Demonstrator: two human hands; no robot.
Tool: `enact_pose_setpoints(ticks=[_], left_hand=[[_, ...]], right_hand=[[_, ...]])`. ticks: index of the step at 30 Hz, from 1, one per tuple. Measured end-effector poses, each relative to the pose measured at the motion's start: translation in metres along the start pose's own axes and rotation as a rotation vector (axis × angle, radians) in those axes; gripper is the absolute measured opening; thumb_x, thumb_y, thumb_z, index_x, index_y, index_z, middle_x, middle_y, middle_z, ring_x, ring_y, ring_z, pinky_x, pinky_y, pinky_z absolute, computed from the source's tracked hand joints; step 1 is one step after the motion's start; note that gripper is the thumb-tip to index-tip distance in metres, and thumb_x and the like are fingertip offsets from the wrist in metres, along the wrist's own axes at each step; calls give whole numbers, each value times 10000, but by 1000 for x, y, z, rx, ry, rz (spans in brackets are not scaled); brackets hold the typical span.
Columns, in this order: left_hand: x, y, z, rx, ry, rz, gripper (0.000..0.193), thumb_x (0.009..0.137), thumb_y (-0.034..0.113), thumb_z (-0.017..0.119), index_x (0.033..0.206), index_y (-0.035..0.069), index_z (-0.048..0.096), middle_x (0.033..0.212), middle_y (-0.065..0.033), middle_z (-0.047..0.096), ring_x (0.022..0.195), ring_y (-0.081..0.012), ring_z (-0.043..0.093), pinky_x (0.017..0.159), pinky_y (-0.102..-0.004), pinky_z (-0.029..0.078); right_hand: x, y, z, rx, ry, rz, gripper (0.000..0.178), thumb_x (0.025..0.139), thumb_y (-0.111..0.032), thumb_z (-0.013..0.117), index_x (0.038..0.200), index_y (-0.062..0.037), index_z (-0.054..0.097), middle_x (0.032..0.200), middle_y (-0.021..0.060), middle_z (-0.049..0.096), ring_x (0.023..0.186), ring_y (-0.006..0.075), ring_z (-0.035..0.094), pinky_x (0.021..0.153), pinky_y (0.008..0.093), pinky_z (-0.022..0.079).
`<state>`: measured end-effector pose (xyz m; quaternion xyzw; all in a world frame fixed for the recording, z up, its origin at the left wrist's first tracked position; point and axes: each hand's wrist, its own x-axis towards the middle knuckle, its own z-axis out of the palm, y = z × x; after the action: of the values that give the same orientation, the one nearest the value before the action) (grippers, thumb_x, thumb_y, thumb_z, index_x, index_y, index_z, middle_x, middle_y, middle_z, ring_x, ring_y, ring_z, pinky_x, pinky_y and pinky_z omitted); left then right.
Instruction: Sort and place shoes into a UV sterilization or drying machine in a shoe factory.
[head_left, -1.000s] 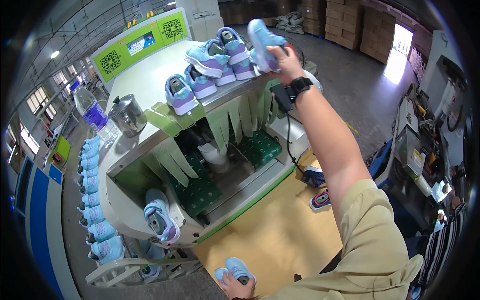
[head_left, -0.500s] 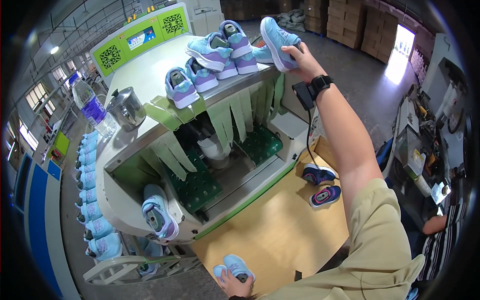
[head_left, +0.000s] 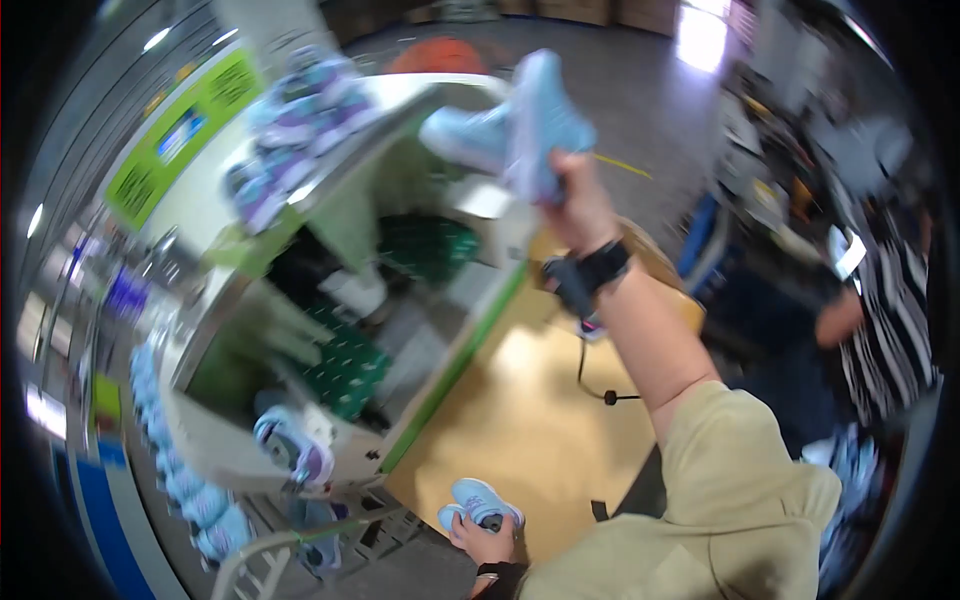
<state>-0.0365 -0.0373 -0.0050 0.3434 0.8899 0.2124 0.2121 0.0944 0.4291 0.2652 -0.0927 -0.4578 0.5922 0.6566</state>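
Raised near the machine's far right corner, my right hand (head_left: 577,200) is closed on a light blue sneaker (head_left: 545,115) with a pale sole. A second light blue sneaker (head_left: 465,137) hangs beside it, apparently in the same grip; blur hides how it is held. At the bottom, my left hand (head_left: 486,541) wraps its fingers over a light blue sneaker (head_left: 480,494) on the wooden board (head_left: 520,420). Part of another light blue shoe shows left of those fingers. A black device and band sit on my right wrist.
The white machine (head_left: 330,470) has green strips over its opening and a pile of blue-purple sneakers (head_left: 310,120) on top. One sneaker (head_left: 293,446) rests at its left front. More shoes line a rack (head_left: 205,500). A person in a striped top (head_left: 880,330) is at right.
My right hand has drawn back from the machine's top with the sneaker, and a second shoe comes along. My left hand has moved slightly right. The whole view has turned right.
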Motion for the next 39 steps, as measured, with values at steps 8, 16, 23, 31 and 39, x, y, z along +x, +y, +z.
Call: enact_pose_setpoints(ticks=[8, 16, 23, 31, 39], left_hand=[[-7, -52, -20, -73, -221, 645, 749, 670, 248, 810, 1272, -34, 464, 1413, -220, 408, 1318, -420, 331, 1108, -522, 243], [40, -64, -16, -45, -472, 823, 837, 718, 249, 819, 1380, -58, 409, 1342, -240, 481, 1248, -371, 458, 1082, -463, 348], [60, -38, -4, 1, -708, 344, 908, 744, 329, 812, 1447, -2, 341, 1359, -187, 508, 1169, -315, 534, 1001, -433, 432], [-87, 13, -26, 133, -820, 463, 811, 814, 208, 745, 1460, 25, 290, 1288, -164, 530, 1121, -298, 553, 949, -418, 478], [-326, 9, 12, 141, -1556, 620, 627, 802, 59, 733, 1349, 58, 428, 1194, -80, 546, 1070, -220, 555, 917, -360, 481]], right_hand=[[-361, -91, -26, -134, 284, 544, 607, 811, -141, 757, 1330, -60, 454, 1215, 54, 549, 1152, 168, 501, 1006, 348, 419], [-732, -206, 46, -449, 1047, 451, 684, 751, -183, 821, 1305, -44, 445, 1247, 100, 533, 1174, 198, 493, 1010, 345, 401], [-955, -264, 145, -702, 1705, 93, 590, 759, -204, 801, 1220, -33, 474, 1091, 58, 540, 1052, 170, 491, 941, 322, 406], [-1082, -331, 212, -599, 1945, -260, 556, 806, -96, 734, 1288, -41, 462, 1214, 68, 573, 1156, 186, 525, 1025, 339, 394], [-1194, -481, 94, -899, 1940, -478, 476, 833, -113, 713, 1239, -48, 473, 1171, 61, 585, 1085, 156, 543, 959, 315, 430]])
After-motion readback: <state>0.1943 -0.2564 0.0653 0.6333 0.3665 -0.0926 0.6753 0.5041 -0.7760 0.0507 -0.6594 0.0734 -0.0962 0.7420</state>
